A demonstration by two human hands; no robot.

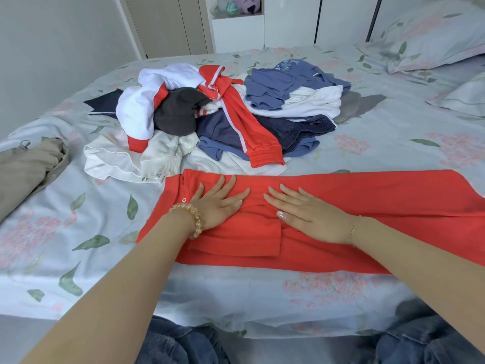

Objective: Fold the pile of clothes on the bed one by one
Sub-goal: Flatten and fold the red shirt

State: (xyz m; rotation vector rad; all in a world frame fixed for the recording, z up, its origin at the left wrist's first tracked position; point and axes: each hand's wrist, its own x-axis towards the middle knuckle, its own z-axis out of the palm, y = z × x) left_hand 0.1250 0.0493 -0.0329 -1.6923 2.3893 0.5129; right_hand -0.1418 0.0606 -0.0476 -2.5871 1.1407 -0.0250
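Both hands, left hand (220, 203) and right hand (312, 216), lie flat and open on our red shirt (367, 195); it is soft and floppy, so we grab its edges.

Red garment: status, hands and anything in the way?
Left hand, right hand flat, pressing red garment, partly folded. Unfolded pile behind, apart. Nothing blocking.

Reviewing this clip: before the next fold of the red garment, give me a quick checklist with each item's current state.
1. Red garment lies flat on the bed: ok.
2. Left hand pressing flat on the garment, fingers straight: ok.
3. Right hand pressing flat beside it: ok.
4. Sleeve folded in over the body: ok.
5. Garment clear of the clothes pile: ok, a narrow gap.
6. Right end fully smooth: cannot tell, it runs out of frame.
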